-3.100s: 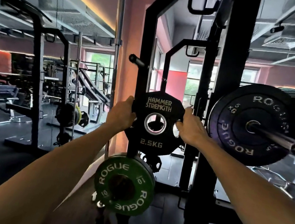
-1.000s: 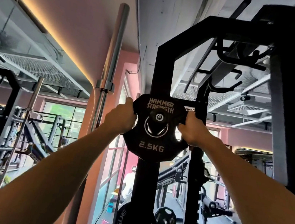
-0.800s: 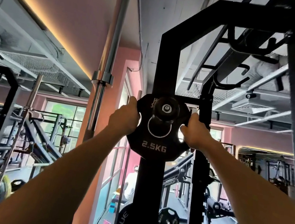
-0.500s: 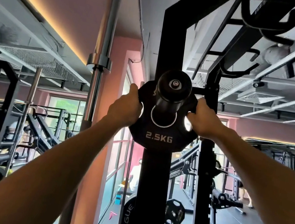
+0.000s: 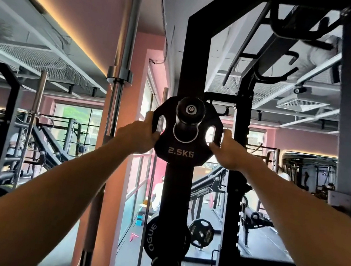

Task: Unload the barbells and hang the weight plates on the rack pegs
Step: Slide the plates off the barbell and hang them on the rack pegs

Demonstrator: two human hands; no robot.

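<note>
A black 2.5 kg plate (image 5: 180, 151) hangs at arm's length on the upper peg (image 5: 190, 112) of the black rack upright (image 5: 197, 43). The peg passes through the plate's centre hole and its end cap faces me. My left hand (image 5: 138, 134) grips the plate's left edge, with fingers by the left handle slot. At the plate's right edge, my right hand (image 5: 228, 150) holds on by the right slot. Lower on the same upright sits a black Rogue plate (image 5: 152, 236), partly hidden by the post.
A steel barbell (image 5: 116, 99) stands upright just left of the rack. A second upright (image 5: 237, 166) rises to the right, with a small black plate (image 5: 200, 233) near its base. Other racks (image 5: 3, 127) fill the left; a person (image 5: 157, 196) sits far behind.
The plate went up from chest height to the upper peg and slid onto it. Since half a second ago it sits further back on the peg, and both hands have loosened toward its edges.
</note>
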